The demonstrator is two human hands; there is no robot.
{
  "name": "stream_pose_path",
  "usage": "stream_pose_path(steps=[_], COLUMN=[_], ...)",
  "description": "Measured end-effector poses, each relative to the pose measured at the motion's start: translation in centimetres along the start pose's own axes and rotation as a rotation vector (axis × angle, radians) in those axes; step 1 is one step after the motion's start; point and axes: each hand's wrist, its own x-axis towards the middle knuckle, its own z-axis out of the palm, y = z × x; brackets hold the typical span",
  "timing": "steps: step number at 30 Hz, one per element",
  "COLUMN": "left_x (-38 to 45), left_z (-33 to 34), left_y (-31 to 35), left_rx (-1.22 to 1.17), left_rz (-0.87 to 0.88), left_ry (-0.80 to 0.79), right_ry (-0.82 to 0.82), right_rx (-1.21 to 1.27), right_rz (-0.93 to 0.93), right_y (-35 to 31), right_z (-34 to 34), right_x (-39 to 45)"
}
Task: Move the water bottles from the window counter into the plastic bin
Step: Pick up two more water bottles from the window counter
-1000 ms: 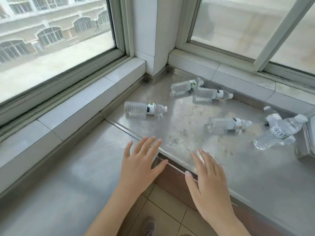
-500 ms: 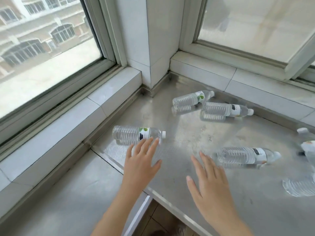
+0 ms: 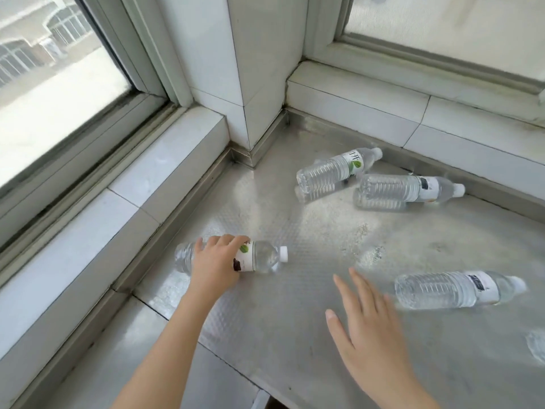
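Observation:
Several clear water bottles lie on their sides on the steel window counter [image 3: 295, 305]. My left hand [image 3: 216, 262] wraps over the nearest bottle [image 3: 262, 258], whose white cap points right. My right hand [image 3: 368, 329] hovers flat, fingers spread, just left of another lying bottle [image 3: 454, 289] and apart from it. Two more bottles [image 3: 333, 169] [image 3: 404, 188] rest near the back corner. A further bottle's base [image 3: 536, 346] shows at the right edge. No plastic bin is in view.
White tiled ledges [image 3: 165, 169] run under the windows on the left and at the back, meeting at a tiled pillar [image 3: 250, 69]. The counter's front edge [image 3: 259, 388] drops off at the bottom.
My left hand has reached forward and closed over the nearest bottle. My right hand has moved forward toward the bottle on the right. The view has shifted closer to the corner.

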Motion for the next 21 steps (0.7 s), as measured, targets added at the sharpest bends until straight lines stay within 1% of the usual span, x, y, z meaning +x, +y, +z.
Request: stream_pose_path(steps=[3, 6, 8, 10, 13, 15, 16, 19, 20, 21], left_x=[-0.3, -1.3, -2.1, -2.9, -3.7, -4.2, -4.4, -5.1, -5.2, -5.3], left_z=[-1.0, -3.3, -4.7, -5.9, -6.7, -7.0, -7.1, -7.0, -6.8, -6.6], left_y=[0.3, 2.6, 4.5, 6.6, 9.8, 12.1, 13.3, 16.4, 17.2, 17.9], left_rx=[-0.109, -0.295, -0.561, -0.860, -1.143, -1.252, -1.280, -1.313, -1.307, -1.299], left_rz=[0.016, -0.067, -0.150, -0.233, -0.294, -0.306, -0.306, -0.297, -0.292, -0.287], left_ry=[0.030, 0.013, 0.029, 0.029, -0.027, -0.075, -0.093, -0.150, -0.165, -0.177], right_ry=[-0.010, -0.008, 0.008, 0.035, 0.110, 0.160, 0.158, -0.001, -0.046, -0.049], right_rx=[0.018, 0.038, 0.048, 0.069, 0.054, 0.002, -0.028, -0.043, -0.018, 0.021], right_rz=[0.004, 0.010, 0.022, 0.081, 0.279, 0.373, 0.408, 0.503, 0.513, 0.481], right_y=[0.1, 0.2, 0.8, 2.0, 5.3, 8.0, 9.1, 11.7, 12.3, 12.8], right_z=[0.3, -0.1, -0.5, -1.2, -2.0, -2.1, -2.2, -1.8, -1.4, -0.9], right_x=[0.7, 1.1, 1.3, 1.5, 1.6, 1.6, 1.5, 2.0, 2.2, 2.3])
